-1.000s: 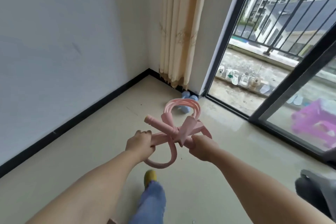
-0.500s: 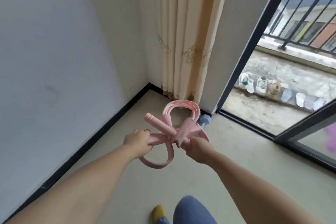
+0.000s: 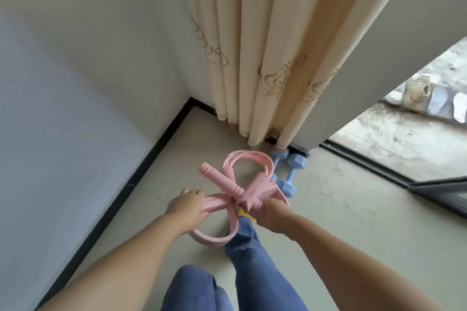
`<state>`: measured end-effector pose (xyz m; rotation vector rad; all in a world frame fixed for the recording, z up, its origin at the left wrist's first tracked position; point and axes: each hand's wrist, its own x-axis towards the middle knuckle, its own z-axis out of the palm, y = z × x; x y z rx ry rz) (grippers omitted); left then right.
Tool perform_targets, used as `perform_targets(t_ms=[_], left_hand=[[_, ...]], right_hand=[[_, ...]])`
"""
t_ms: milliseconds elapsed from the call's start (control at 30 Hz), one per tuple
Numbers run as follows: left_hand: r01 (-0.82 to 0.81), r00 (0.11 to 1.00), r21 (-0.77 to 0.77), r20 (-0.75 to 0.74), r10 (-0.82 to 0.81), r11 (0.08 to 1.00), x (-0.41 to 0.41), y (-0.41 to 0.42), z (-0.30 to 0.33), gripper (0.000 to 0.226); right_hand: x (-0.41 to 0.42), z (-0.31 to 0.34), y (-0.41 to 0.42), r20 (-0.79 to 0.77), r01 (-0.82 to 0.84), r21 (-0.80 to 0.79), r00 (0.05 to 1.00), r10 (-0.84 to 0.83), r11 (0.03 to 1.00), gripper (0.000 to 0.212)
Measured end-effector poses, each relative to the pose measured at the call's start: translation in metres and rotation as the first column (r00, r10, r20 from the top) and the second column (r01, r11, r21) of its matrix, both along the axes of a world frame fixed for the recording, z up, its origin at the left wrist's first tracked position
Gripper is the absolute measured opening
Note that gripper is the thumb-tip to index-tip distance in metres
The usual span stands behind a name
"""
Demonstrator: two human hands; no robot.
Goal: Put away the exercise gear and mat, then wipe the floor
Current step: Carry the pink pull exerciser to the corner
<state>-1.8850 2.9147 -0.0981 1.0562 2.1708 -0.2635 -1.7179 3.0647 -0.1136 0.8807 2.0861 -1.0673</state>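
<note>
Both hands hold one pink resistance-band pedal puller (image 3: 235, 192) out in front of the body, above the floor (image 3: 341, 209). Left hand (image 3: 185, 206) is wrapped around a pink foam grip on the near-left end; right hand (image 3: 271, 212) is closed on the other grip at the near-right end, fingers mostly hidden by the bundle. Between the hands the tubes cross in a knot-like bunch; one loop arcs away beyond the hands, another hangs below the left wrist (a yellow-tipped handle sticks out beyond the left hand). Just beyond the right hand, two light blue dumbbells (image 3: 290, 171) lie on the floor at the foot of a cream curtain (image 3: 265, 70). Jeans-clad legs (image 3: 252, 260) show below the hands. Left of the left hand runs a white wall (image 3: 75, 83) with black skirting.
</note>
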Motion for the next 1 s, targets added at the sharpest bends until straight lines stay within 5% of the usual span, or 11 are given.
perform_targets(t_ms=[100,267,367,567,867,1000], left_hand=[[0.033,0.998,-0.067,0.05,-0.029,0.997,-0.036,0.027,-0.044,0.037],[0.074,0.986,-0.143,0.158,-0.051,0.987,-0.081,0.06,-0.193,0.032],[0.099,0.988,-0.142,0.131,-0.08,0.985,-0.098,0.092,-0.296,0.034],[0.151,0.988,-0.039,-0.032,-0.152,0.988,-0.125,0.147,-0.462,0.034],[0.149,0.978,0.167,-0.168,-0.121,0.975,-0.141,0.184,-0.604,0.053],[0.063,0.995,0.069,-0.084,-0.057,0.996,-0.14,0.185,-0.601,0.056]], right_hand=[[-0.038,-0.043,0.028,0.074,-0.017,-0.067,0.997,0.022,0.998,0.002],[-0.084,-0.184,0.07,0.203,-0.089,-0.084,0.973,0.105,0.992,0.019],[-0.102,-0.281,0.089,0.229,0.023,-0.038,0.973,-0.014,0.999,0.008],[-0.127,-0.435,0.118,0.142,0.238,0.206,0.953,-0.269,0.949,0.026],[-0.151,-0.562,0.143,0.023,0.27,0.33,0.956,-0.293,0.905,0.029],[-0.149,-0.56,0.141,0.054,0.261,0.325,0.955,-0.293,0.909,0.038]])
